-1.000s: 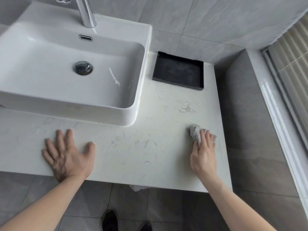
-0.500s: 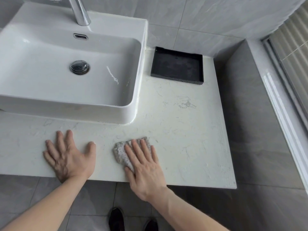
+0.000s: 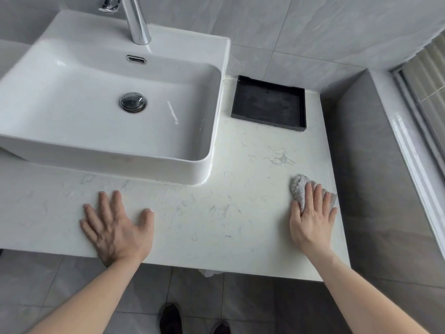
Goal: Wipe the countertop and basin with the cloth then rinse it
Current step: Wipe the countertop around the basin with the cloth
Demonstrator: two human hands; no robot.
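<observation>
On the counter (image 3: 216, 213), near its right edge, we press the cloth (image 3: 301, 189) flat with our right hand (image 3: 310, 222). The fingers lie straight and close together on top of the cloth, not curled round it; the thumb side sits toward the basin. The cloth is a small grey wad, bunched up, and it shows past our fingertips at the far left and at the right side of the hand. It lies in front of the tray (image 3: 268, 102), well apart from it, and right of the basin (image 3: 108, 150).

Our left hand (image 3: 115, 227) rests palm down on the counter in front of the basin, close to the front edge. Its fingers are spread and straight, the thumb out to the right, and it holds nothing. The 2 hands are well apart, with bare veined white stone between them.

The basin is white and rectangular and sits on top of the counter at the left. A round chrome drain (image 3: 133, 102) sits in its floor, and an overflow slot shows in the back wall below the chrome tap (image 3: 137, 22). A pale streak marks the basin floor right of the drain. The tray is black, shallow and square, set at the back of the counter against the grey tiled wall (image 3: 313, 32).

Below the counter edge we see grey floor tiles and the dark toes of our 2 shoes (image 3: 169, 319).
</observation>
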